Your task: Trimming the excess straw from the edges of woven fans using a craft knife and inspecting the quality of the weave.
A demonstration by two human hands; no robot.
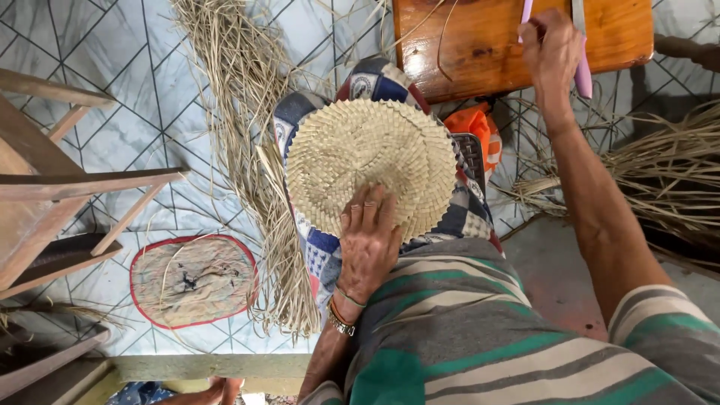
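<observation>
Nearest the camera, your striped green-and-grey shirt (480,330) fills the lower right. Just beyond it, your left hand (369,244), wearing bracelets at the wrist, lies palm-down on the near edge of a round woven straw disc (367,161); its fingers are extended, close together and flat on the weave, pressing rather than gripping. The disc rests on your lap over a patchwork cloth (319,251) of blue, red and white squares. To the left of your lap, a long bundle of dried straw strips (251,127) lies on the tiled floor (135,120), with a worn oval mat (193,281) edged in red beside it and wooden furniture (52,195) at the far left. An orange object (480,131) shows just past the disc's right rim. Farthest out, your right hand (551,49) reaches to a wooden stool top (480,45), its fingers curled shut around a pink-handled tool (583,71). More loose straw (667,172) lies at the right.
</observation>
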